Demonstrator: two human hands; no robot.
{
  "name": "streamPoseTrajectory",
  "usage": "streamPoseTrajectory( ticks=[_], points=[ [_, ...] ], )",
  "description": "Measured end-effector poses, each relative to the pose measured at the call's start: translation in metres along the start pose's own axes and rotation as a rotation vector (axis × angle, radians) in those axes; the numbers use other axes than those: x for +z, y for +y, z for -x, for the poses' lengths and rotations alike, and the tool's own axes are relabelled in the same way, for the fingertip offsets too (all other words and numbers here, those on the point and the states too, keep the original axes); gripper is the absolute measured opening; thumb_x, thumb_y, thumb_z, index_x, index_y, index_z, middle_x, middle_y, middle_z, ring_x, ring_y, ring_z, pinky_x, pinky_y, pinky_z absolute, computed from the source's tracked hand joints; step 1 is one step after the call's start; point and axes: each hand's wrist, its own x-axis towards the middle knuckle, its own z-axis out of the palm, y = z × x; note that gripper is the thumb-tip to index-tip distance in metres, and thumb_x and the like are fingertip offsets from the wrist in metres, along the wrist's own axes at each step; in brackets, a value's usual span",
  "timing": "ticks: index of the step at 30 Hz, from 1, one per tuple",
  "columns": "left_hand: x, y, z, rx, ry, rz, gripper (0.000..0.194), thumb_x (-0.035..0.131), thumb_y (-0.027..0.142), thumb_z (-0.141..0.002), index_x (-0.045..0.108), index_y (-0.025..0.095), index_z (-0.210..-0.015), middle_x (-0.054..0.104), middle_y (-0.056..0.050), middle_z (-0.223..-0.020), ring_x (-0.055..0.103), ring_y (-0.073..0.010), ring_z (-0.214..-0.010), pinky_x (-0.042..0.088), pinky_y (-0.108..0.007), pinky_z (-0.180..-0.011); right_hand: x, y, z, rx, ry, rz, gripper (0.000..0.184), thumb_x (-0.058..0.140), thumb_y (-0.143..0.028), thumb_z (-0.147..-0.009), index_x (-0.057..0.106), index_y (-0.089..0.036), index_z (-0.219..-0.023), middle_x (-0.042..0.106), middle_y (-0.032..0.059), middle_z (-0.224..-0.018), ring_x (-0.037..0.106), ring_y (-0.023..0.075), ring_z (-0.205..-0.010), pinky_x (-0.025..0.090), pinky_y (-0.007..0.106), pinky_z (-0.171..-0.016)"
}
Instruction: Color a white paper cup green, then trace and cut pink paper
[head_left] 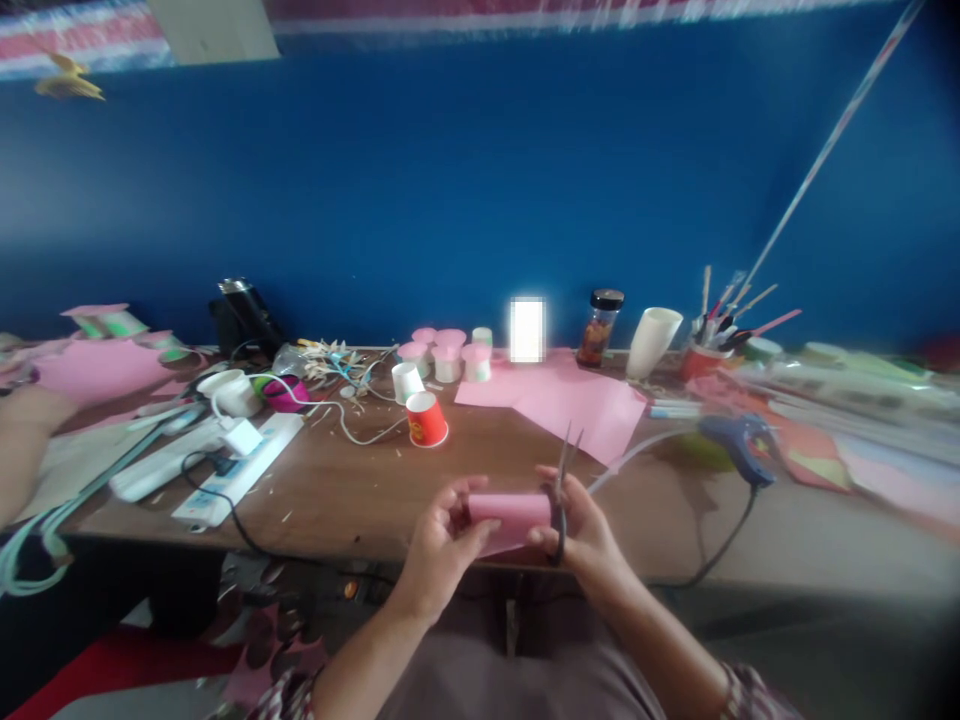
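Observation:
Over the table's front edge, my left hand (446, 545) pinches the left end of a piece of pink paper (512, 508) that is bent or rolled over at its top. My right hand (589, 540) holds a pair of scissors (564, 480) with dark handles, blades pointing up and away from me. Fingers of that same hand are at the right end of the paper. Beyond my hands lie larger pink sheets (577, 400). A red paper cup (427, 420) stands upside down, with a white cup (407, 382) just behind it.
Several pink-topped cups (448, 357) stand near the blue wall. A power strip (240, 475) with cables lies left, a blue glue gun (739, 448) right. A jar (600, 328) and a tool cup (705, 360) stand at the back. Another person's arm (30, 440) reaches in at far left.

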Motion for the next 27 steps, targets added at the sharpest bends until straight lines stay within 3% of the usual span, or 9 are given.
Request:
streamPoseTrajectory(
  ticks=[4,12,19,27],
  points=[
    [0.0017,0.0004,0.0006,0.014,0.018,-0.022,0.044,0.074,0.023,-0.065,0.059,0.018,-0.106,0.067,-0.004,-0.087,0.061,-0.0164,-0.08,0.048,-0.023,-0.07,0.0001,0.0003,0.0013,-0.027,0.025,0.036,0.067,0.083,-0.027,-0.056,0.051,-0.027,-0.115,0.061,-0.001,-0.086,0.058,0.0146,-0.074,0.05,0.024,-0.063],
    [0.0022,-0.0027,0.0035,0.015,0.028,-0.084,0.043,0.075,0.026,-0.065,0.062,0.018,-0.104,0.067,-0.004,-0.085,0.061,-0.015,-0.077,0.048,-0.022,-0.07,0.0023,-0.0006,0.0048,-0.015,0.119,0.066,0.06,0.081,-0.03,-0.06,0.054,-0.026,-0.113,0.052,-0.0048,-0.072,0.049,0.0091,-0.055,0.042,0.019,-0.046],
    [0.0038,-0.0049,0.0042,0.007,-0.041,0.007,0.041,0.076,0.032,-0.065,0.063,0.018,-0.101,0.068,-0.004,-0.09,0.061,-0.0158,-0.081,0.049,-0.025,-0.072,0.0065,-0.0054,0.0064,0.062,0.138,0.051,0.061,0.08,-0.033,-0.062,0.052,-0.026,-0.116,0.052,-0.0054,-0.069,0.049,0.0088,-0.057,0.044,0.019,-0.05],
    [0.0059,-0.0052,0.003,-0.002,-0.129,0.047,0.032,0.072,0.035,-0.071,0.069,0.014,-0.094,0.071,-0.006,-0.088,0.063,-0.0185,-0.084,0.049,-0.028,-0.078,0.0038,-0.0069,0.0061,0.04,0.125,0.051,0.063,0.081,-0.031,-0.061,0.05,-0.025,-0.116,0.052,-0.0058,-0.069,0.048,0.0081,-0.057,0.042,0.018,-0.051]
  ],
)
